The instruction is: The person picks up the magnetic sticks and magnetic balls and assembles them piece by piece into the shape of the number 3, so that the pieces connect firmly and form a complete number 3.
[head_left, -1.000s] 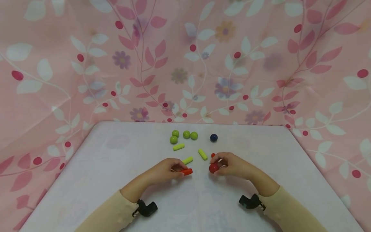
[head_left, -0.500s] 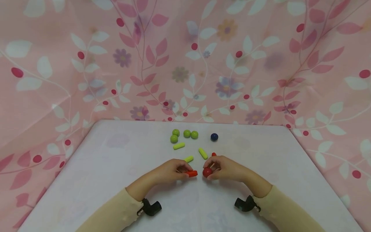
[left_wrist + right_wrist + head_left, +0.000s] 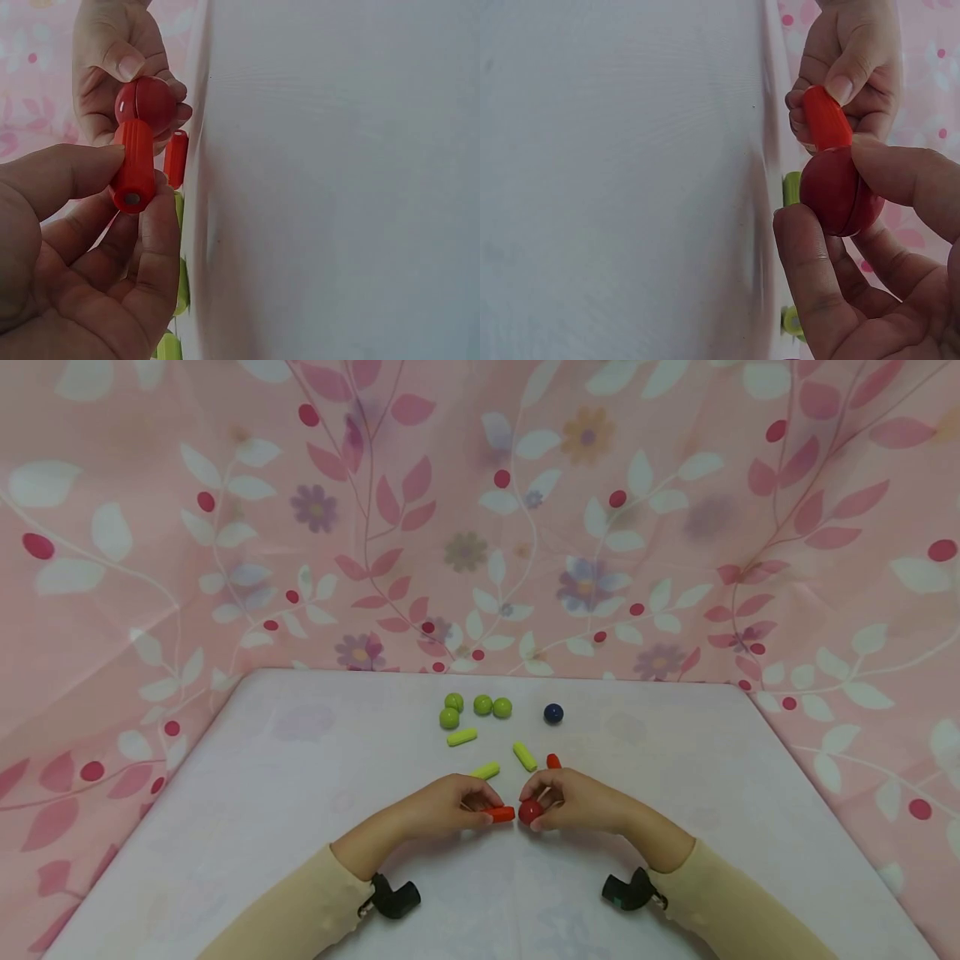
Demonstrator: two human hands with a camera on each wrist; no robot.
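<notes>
My left hand (image 3: pixel 450 806) pinches a short red ribbed rod (image 3: pixel 135 166) between thumb and fingers; a small grey metallic disc shows in its near end. In my right hand (image 3: pixel 573 800) is a glossy red ball (image 3: pixel 838 191) with a seam line, held between thumb and fingertips. Rod and ball face each other over the middle of the table, a narrow gap between them in the head view. A second red rod (image 3: pixel 553 762) lies just behind the right hand. Close behind the left hand is a yellow-green rod (image 3: pixel 486 771), partly hidden by it.
Two more yellow-green rods, one on the left (image 3: pixel 462 737) and one nearer the middle (image 3: pixel 525 757), lie farther back. Several green balls (image 3: pixel 483 704) and a dark blue ball (image 3: pixel 553 713) sit toward the rear of the white-covered table (image 3: pixel 300 760). A pink floral cloth (image 3: pixel 465 510) hangs behind.
Both hands have come together and slightly toward the body, the left moving right with the red rod, the right moving left with the red ball. The other pieces stay put.
</notes>
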